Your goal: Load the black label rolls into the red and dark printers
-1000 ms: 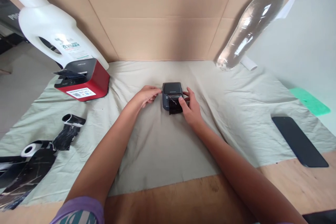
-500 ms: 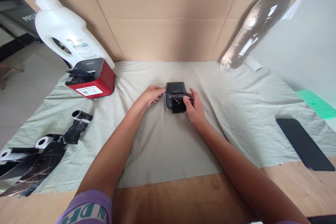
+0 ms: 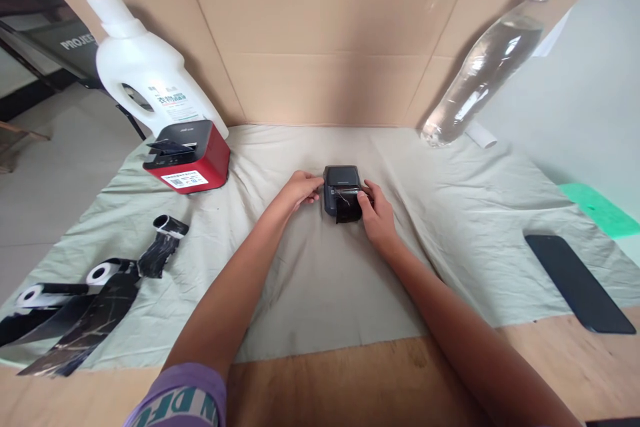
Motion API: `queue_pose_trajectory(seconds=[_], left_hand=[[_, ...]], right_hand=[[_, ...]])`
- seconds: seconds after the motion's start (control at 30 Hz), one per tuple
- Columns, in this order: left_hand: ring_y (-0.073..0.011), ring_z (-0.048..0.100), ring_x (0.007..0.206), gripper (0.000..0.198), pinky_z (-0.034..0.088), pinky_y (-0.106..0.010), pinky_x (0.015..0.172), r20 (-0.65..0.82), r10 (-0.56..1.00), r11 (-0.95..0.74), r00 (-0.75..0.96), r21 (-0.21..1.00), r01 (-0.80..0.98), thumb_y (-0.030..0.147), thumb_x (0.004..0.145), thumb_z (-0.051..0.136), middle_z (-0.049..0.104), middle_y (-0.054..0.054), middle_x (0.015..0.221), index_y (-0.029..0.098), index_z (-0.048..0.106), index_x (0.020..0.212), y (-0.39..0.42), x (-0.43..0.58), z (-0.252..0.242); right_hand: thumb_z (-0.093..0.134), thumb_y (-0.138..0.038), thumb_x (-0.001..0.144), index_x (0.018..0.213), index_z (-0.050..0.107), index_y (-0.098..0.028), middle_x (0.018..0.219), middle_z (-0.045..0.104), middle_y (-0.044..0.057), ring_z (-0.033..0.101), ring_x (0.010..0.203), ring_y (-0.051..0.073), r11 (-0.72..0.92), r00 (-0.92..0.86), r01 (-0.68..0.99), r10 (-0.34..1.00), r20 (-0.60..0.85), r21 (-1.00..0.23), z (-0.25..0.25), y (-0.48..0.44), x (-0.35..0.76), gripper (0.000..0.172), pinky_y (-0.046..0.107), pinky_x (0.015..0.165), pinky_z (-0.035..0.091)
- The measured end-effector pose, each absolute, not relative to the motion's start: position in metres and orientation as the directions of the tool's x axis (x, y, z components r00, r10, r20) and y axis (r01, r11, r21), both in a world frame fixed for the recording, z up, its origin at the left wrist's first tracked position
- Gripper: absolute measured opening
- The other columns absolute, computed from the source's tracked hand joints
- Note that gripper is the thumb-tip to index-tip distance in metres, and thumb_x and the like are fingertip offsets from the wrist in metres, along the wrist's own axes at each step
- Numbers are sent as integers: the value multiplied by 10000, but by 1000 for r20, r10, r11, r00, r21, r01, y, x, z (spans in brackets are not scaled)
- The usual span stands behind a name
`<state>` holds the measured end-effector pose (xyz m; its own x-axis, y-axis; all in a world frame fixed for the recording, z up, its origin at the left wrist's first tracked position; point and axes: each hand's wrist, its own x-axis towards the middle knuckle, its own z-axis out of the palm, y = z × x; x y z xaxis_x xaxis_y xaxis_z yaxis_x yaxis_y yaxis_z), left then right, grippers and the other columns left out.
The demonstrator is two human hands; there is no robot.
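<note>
Left hand [image 3: 303, 189] bunched at dark device [image 3: 342, 176], partly hidden right hand [image 3: 379, 215] alongside, grips unclear

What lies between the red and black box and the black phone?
In the head view, a small dark device lies there on the cloth, with the left hand and right hand at its sides.

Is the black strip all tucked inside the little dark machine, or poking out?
Poking out: the black strip hangs over the near side of the little dark machine. Whether more is inside is hidden.
</note>
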<state>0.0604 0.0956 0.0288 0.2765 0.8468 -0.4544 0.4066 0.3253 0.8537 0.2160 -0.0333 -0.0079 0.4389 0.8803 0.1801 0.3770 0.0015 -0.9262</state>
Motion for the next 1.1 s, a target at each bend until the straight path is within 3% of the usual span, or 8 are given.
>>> queue_pose_trajectory(seconds=[0.37,0.7,0.83,1.0,1.1], left_hand=[[-151,676,577,273,470,-190,500,-494,806,320,325,827,463,279,708,805,564,9,549,169,556,686,99,55,38],[-156,677,585,226,463,-194,496,-505,790,309,347,818,486,219,701,761,546,11,556,170,545,654,98,51,46],[-154,672,579,227,418,-187,471,-511,787,309,345,812,495,210,703,751,535,17,540,176,536,637,97,51,47],[-107,578,480,273,226,-194,384,-456,816,233,355,822,520,164,714,695,477,27,497,180,477,550,99,51,43],[-93,524,445,276,213,-197,381,-436,827,201,354,818,538,158,708,679,461,31,490,180,470,529,101,51,40]], right_hand=[[472,-574,922,1299,588,-185,1280,690,153,643,1175,293,19,444,391,872,206,-920,-7,-33,216,554,509,1056,462],[467,-536,929,1277,591,-174,1299,674,155,639,1185,288,11,441,344,881,172,-939,-5,-33,216,517,502,1061,465],[480,-540,927,1254,610,-194,1286,683,143,644,1169,294,15,442,337,880,172,-941,-7,-32,217,494,505,1034,484],[483,-551,922,1245,619,-193,1268,691,146,649,1157,301,28,437,352,879,191,-936,-9,-31,218,502,502,1017,496],[469,-543,930,1245,618,-189,1266,690,149,649,1154,298,27,435,365,879,196,-931,-9,-31,218,496,493,1009,500]])
